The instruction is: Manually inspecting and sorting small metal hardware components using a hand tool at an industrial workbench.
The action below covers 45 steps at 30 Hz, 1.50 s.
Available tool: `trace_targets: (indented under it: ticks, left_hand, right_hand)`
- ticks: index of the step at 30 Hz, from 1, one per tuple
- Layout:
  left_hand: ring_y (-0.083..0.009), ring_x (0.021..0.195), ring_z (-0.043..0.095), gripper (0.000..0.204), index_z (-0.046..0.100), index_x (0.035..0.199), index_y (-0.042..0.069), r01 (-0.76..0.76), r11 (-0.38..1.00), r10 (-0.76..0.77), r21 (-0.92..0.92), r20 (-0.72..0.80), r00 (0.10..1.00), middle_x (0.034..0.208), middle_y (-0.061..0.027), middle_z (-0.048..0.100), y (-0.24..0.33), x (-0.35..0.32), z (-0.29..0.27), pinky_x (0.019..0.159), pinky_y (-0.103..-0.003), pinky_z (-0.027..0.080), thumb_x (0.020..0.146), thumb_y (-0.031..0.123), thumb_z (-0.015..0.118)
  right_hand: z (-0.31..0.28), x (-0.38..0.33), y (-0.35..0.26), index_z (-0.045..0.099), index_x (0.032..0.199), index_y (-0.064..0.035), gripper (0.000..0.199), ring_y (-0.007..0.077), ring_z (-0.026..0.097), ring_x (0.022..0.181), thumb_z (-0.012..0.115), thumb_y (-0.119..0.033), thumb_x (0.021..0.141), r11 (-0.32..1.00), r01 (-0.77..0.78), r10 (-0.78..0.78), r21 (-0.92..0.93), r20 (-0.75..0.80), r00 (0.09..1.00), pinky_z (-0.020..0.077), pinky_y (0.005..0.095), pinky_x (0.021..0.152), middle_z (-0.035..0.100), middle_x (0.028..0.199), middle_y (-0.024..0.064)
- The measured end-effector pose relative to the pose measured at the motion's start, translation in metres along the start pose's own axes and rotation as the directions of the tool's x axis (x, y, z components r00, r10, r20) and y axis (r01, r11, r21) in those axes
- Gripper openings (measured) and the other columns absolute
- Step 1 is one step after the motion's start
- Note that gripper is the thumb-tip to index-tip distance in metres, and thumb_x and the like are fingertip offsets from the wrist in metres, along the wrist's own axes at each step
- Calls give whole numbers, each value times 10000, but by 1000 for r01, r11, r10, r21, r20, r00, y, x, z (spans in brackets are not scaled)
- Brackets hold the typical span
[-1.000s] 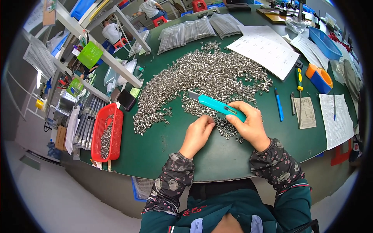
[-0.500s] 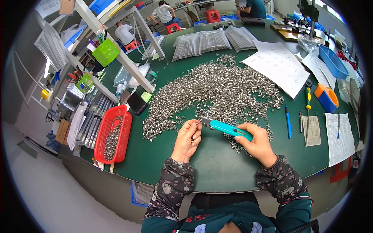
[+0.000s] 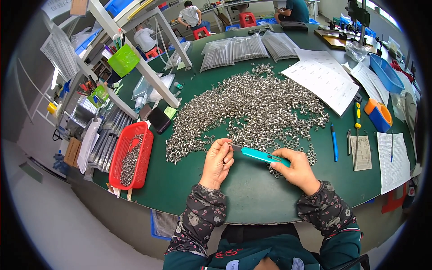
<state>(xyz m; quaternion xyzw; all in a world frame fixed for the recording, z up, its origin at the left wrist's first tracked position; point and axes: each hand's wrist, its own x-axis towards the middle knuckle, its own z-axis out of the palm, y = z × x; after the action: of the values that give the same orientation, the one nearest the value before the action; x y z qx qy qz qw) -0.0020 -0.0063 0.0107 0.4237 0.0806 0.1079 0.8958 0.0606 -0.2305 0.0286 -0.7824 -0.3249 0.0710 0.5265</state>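
Between the thumb and forefinger of my left hand (image 3: pixel 217 164) a small metal ring (image 3: pixel 229 144) is pinched. My right hand (image 3: pixel 294 169) grips a teal utility knife (image 3: pixel 262 155) by its handle. The knife's blade (image 3: pixel 236 148) points left, its tip at or very near the ring; whether it touches, I cannot tell. Beyond both hands a broad pile of small silvery metal rings (image 3: pixel 256 101) spreads over the green table (image 3: pixel 252 198). A red plastic basket (image 3: pixel 146 155) with more of these metal pieces stands left of my left hand.
Bagged metal rods (image 3: pixel 249 48) lie behind the pile, with paper sheets (image 3: pixel 321 81) to their right. At right are a blue pen (image 3: pixel 334 143), a yellow-handled screwdriver (image 3: pixel 357 118) and an orange-blue tape dispenser (image 3: pixel 379 114). A white shelf post (image 3: pixel 155 81) rises at left. People sit farther back.
My right hand has tilted the knife and shifted it slightly left and down, bringing the blade to the ring. My left hand stays nearly in place.
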Motion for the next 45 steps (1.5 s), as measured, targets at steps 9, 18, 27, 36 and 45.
trace_targets:
  ticks: [9,18,27,36,45]
  left_hand:
    - [-44,512,358,108,536,940,57,-3,1000,4,-21,74,997,792,-25,524,-5,2,-8,383,-155,258,902,147,488]
    - [-35,468,345,162,540,913,44,-3,999,2,34,26,1000,687,-6,499,-6,0,-8,366,-159,246,904,197,489]
    - [-31,446,338,208,540,873,40,-31,993,33,115,-14,999,633,6,484,-5,-1,-3,362,-162,241,915,231,470]
    - [-23,421,327,239,530,833,37,-41,976,57,216,-66,996,601,18,468,-4,-2,0,362,-161,230,920,249,461]
    - [-13,408,310,255,542,806,60,-58,949,86,310,-77,993,572,35,442,-5,-2,1,354,-167,223,918,277,467]
  right_hand:
    - [2,0,7,622,910,-33,235,199,623,634,640,-200,745,997,-41,37,69,60,998,470,310,589,635,676,76]
    - [0,-1,2,631,918,-60,244,273,606,664,646,-218,732,988,77,-81,-131,-29,996,466,351,599,622,756,108]
    - [1,-2,1,632,920,-78,238,293,591,664,649,-218,728,972,105,-122,-212,-70,990,462,370,594,608,770,109]
    - [1,-3,-2,631,899,-87,220,290,579,635,649,-215,721,965,112,-136,-238,-87,987,452,375,565,590,729,93]
    - [0,-3,-2,628,889,-102,215,293,570,629,658,-213,708,956,118,-149,-270,-98,984,447,379,555,575,708,86]
